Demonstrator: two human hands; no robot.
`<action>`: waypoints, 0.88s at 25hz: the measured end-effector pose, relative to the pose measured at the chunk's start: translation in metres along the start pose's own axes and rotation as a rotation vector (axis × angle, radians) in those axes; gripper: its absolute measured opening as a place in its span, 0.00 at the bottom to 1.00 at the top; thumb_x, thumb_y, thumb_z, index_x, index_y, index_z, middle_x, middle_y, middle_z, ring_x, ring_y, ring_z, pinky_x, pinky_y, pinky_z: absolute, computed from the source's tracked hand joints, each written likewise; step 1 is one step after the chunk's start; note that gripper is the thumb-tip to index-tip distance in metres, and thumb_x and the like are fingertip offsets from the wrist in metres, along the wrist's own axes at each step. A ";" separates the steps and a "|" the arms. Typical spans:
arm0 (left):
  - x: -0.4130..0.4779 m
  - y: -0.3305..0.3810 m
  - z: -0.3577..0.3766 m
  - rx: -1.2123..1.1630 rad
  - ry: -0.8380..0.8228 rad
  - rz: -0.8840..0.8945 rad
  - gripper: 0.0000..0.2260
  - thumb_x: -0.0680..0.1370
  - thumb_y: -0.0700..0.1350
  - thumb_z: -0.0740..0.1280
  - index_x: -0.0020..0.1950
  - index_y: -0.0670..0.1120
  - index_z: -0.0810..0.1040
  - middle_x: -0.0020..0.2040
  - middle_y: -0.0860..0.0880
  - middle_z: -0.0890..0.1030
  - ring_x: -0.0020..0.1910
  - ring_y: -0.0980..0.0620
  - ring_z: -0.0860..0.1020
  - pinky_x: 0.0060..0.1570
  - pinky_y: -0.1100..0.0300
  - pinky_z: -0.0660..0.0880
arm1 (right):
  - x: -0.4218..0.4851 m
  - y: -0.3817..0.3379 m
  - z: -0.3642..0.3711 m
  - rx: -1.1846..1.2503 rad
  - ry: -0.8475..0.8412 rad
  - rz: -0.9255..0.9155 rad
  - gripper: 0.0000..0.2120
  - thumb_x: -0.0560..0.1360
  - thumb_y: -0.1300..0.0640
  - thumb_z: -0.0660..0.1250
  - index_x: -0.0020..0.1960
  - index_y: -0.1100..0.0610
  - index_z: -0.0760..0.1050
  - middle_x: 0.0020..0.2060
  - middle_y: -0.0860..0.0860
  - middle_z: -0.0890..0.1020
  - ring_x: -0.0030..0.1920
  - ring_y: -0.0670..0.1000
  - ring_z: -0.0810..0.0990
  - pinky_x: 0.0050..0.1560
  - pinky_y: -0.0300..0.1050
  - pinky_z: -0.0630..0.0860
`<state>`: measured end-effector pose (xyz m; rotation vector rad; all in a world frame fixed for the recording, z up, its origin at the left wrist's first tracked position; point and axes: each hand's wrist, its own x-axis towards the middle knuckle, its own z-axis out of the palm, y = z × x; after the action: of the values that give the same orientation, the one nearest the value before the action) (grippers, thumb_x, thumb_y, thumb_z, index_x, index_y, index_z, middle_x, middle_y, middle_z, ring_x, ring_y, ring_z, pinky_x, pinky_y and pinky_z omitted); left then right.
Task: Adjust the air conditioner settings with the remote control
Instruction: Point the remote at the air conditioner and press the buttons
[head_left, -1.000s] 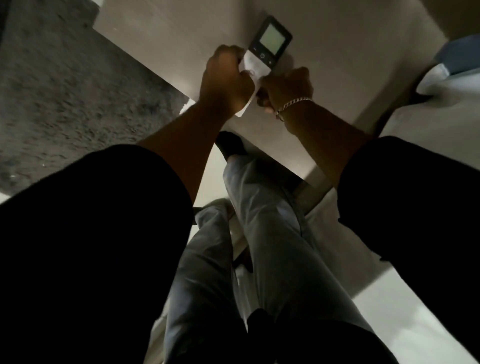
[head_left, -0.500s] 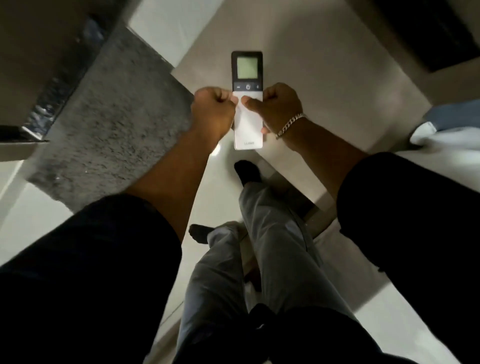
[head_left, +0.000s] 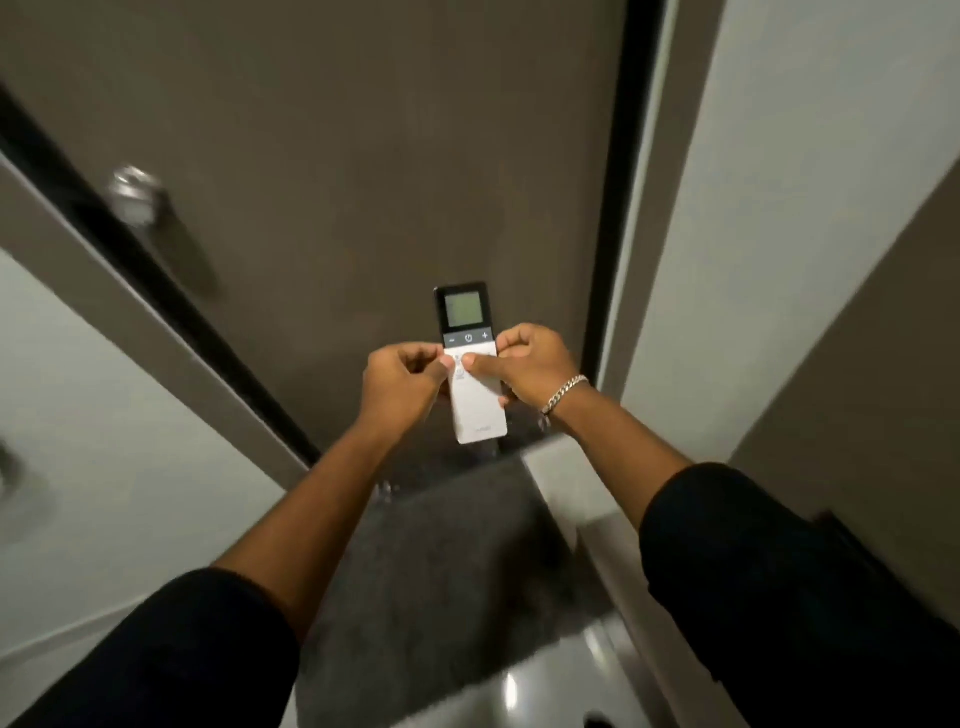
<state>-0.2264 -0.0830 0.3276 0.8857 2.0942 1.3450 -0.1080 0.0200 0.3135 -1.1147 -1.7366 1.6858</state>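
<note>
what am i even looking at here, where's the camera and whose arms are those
There is no machine here. The camera sits on a person's head and looks forward and down, so the two arms reaching out from the bottom are that person's own. Both hands grip a slim remote control: the left hand on its left edge, the right hand on its right, with both thumbs pressed on its white lower part. The remote's dark top has a small screen. A bracelet is on the right wrist. Behind is a brown door with a blurred handle. No air conditioner is in view.
</note>
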 end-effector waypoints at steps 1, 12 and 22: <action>0.003 0.024 -0.025 -0.001 0.046 0.045 0.08 0.77 0.40 0.67 0.54 0.39 0.82 0.49 0.44 0.85 0.37 0.56 0.81 0.33 0.68 0.78 | 0.001 -0.036 0.011 -0.007 -0.023 -0.067 0.15 0.65 0.56 0.79 0.44 0.55 0.75 0.43 0.55 0.84 0.37 0.51 0.83 0.24 0.41 0.78; -0.015 0.247 -0.228 -0.030 0.318 0.482 0.10 0.77 0.39 0.67 0.57 0.36 0.79 0.49 0.40 0.83 0.42 0.47 0.84 0.37 0.59 0.83 | -0.042 -0.336 0.067 -0.008 -0.122 -0.731 0.13 0.65 0.59 0.79 0.44 0.53 0.76 0.40 0.50 0.85 0.43 0.52 0.85 0.29 0.42 0.81; -0.048 0.303 -0.257 0.013 0.369 0.659 0.11 0.76 0.41 0.69 0.56 0.36 0.79 0.49 0.40 0.84 0.43 0.49 0.85 0.34 0.63 0.81 | -0.081 -0.398 0.055 0.032 -0.135 -0.888 0.12 0.66 0.58 0.79 0.44 0.52 0.77 0.44 0.53 0.86 0.45 0.53 0.87 0.31 0.42 0.81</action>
<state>-0.2971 -0.1803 0.7093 1.5185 2.1608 1.9461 -0.1966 -0.0430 0.7091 -0.1257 -1.8631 1.2132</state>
